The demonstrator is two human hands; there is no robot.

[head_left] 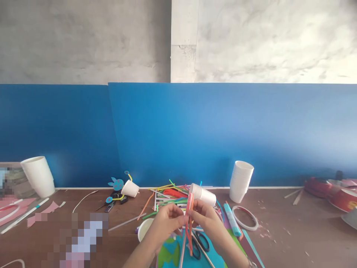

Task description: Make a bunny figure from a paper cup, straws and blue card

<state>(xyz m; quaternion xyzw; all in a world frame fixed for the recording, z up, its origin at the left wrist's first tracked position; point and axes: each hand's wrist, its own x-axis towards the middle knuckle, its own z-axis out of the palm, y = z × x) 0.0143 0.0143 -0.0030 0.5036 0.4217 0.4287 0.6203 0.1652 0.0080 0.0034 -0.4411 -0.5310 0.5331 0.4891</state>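
My left hand (170,222) and my right hand (203,214) meet in front of me, their fingers pinching a small bundle of orange and red drinking straws (190,243). The bundle stands nearly upright, its lower ends hanging over the table. Just below lie scissors with black handles (203,241), partly behind the straws. Blue paper (210,257) and cut green paper (170,251) are under my hands. Behind them is a heap of coloured straws (170,193), with a stack of white paper cups (203,194) lying on its side.
Stacks of white cups stand at right (241,182) and left (39,176). A decorated cup (130,188) tilts beside a blue cutout. Right of my hands are a turquoise tube (232,219) and a white tape roll (245,218). A blue partition (195,134) rises behind the table.
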